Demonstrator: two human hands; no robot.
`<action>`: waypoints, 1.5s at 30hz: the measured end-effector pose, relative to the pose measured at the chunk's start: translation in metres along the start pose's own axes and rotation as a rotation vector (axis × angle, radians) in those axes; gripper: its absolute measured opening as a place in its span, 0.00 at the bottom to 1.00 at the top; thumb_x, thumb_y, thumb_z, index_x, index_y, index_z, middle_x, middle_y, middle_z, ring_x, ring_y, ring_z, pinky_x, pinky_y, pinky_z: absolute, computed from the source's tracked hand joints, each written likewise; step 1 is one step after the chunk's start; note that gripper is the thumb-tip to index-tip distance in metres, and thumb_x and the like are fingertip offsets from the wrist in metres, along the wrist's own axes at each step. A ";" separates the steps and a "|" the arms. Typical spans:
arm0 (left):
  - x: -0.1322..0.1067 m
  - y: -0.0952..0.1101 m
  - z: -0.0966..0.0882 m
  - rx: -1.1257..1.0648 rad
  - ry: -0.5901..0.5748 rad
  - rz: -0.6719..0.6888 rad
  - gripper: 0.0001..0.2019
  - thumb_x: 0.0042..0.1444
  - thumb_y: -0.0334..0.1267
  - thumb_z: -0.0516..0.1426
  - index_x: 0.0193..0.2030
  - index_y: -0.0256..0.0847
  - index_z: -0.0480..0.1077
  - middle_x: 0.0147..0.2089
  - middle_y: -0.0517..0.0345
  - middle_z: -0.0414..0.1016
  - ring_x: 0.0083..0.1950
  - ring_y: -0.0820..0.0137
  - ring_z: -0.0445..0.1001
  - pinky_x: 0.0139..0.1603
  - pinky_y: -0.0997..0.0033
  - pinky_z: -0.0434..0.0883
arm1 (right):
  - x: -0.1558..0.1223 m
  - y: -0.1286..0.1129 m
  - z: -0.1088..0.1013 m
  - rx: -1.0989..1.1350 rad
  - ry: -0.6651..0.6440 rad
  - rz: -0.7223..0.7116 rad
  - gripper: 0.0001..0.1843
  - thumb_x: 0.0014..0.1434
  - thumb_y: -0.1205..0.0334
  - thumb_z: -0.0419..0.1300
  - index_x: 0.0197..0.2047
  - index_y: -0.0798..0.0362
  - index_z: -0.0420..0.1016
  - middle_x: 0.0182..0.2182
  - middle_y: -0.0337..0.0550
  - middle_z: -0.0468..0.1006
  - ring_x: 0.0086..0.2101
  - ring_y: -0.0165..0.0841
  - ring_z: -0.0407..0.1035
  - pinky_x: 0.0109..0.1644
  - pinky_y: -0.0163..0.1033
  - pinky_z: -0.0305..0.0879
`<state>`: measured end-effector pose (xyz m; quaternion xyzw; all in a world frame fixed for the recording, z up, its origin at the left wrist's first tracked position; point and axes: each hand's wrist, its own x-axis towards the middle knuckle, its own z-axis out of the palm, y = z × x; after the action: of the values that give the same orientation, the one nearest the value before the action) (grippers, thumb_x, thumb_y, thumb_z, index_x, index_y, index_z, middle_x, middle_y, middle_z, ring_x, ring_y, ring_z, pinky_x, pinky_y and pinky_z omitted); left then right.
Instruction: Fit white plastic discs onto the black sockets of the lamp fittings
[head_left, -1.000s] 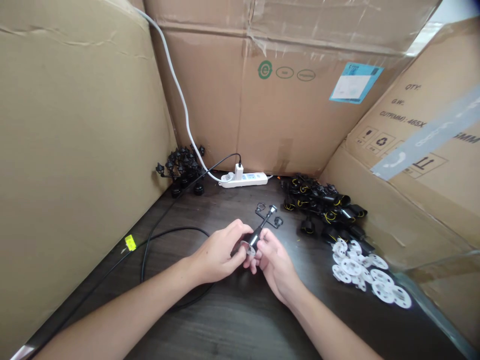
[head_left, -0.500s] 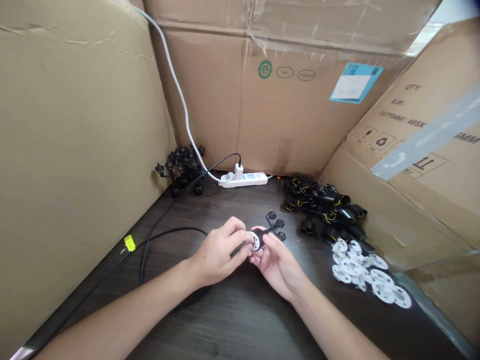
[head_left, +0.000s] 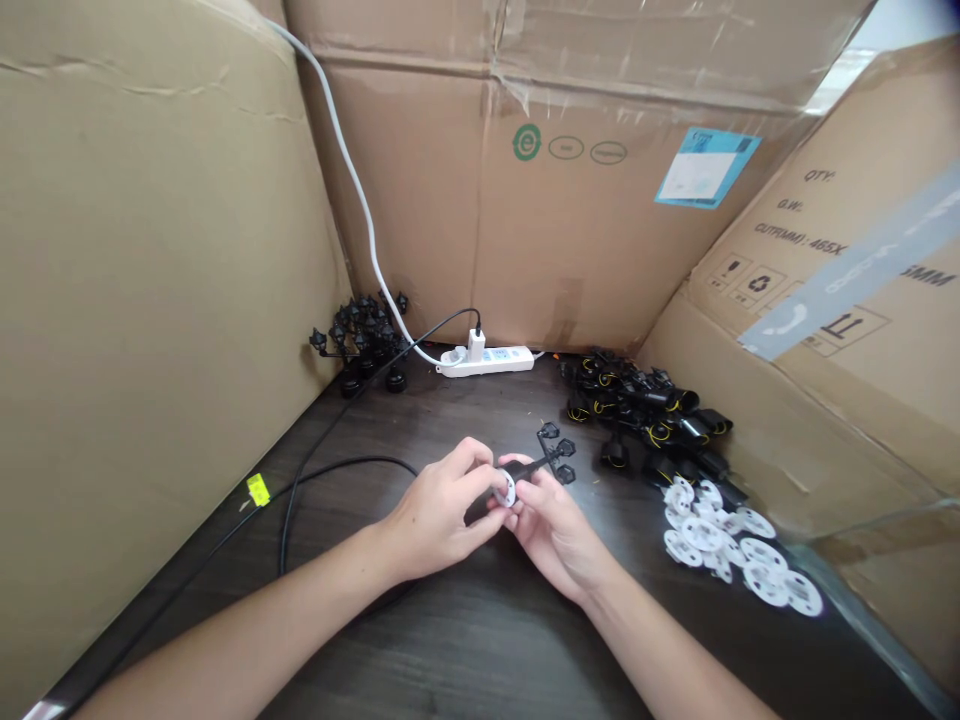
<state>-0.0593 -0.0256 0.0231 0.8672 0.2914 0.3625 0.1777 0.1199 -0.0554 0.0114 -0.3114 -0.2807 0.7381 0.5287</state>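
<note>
The left hand (head_left: 442, 510) and right hand (head_left: 555, 530) are both closed in a pinch on a black plastic fitting (head_left: 531, 465), held between them in the head view; an even pinch should keep its white disc (head_left: 508, 490) square; its pronged end sticks out beyond the right hand, near a heap of black sockets (head_left: 637, 410).

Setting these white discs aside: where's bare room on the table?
Bare tabletop lies between the power strip and your hands, and between your forearms. Crowded: right, by yellow-wired black sockets and white discs; back-left corner, by more black sockets.
</note>
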 end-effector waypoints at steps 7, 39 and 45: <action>0.000 -0.002 -0.002 0.017 -0.066 0.019 0.03 0.65 0.36 0.58 0.43 0.41 0.73 0.45 0.55 0.67 0.39 0.71 0.72 0.42 0.71 0.72 | 0.002 -0.001 -0.002 -0.015 -0.029 -0.001 0.21 0.47 0.57 0.79 0.42 0.51 0.79 0.33 0.38 0.79 0.33 0.31 0.74 0.40 0.34 0.71; 0.002 -0.001 -0.004 -0.059 0.049 0.086 0.06 0.67 0.30 0.53 0.45 0.40 0.69 0.40 0.56 0.73 0.37 0.73 0.73 0.38 0.74 0.72 | 0.000 -0.002 -0.001 0.025 -0.060 0.014 0.18 0.50 0.53 0.78 0.40 0.55 0.84 0.30 0.40 0.79 0.30 0.28 0.71 0.36 0.32 0.68; 0.002 0.000 -0.004 -0.006 0.081 0.097 0.08 0.67 0.29 0.52 0.47 0.40 0.71 0.41 0.56 0.73 0.36 0.74 0.74 0.37 0.75 0.72 | -0.001 -0.001 -0.001 0.025 -0.063 0.032 0.16 0.50 0.54 0.78 0.36 0.55 0.83 0.30 0.41 0.81 0.30 0.29 0.73 0.36 0.32 0.69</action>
<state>-0.0612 -0.0237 0.0268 0.8644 0.2549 0.4063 0.1507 0.1216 -0.0564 0.0112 -0.2860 -0.2827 0.7594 0.5115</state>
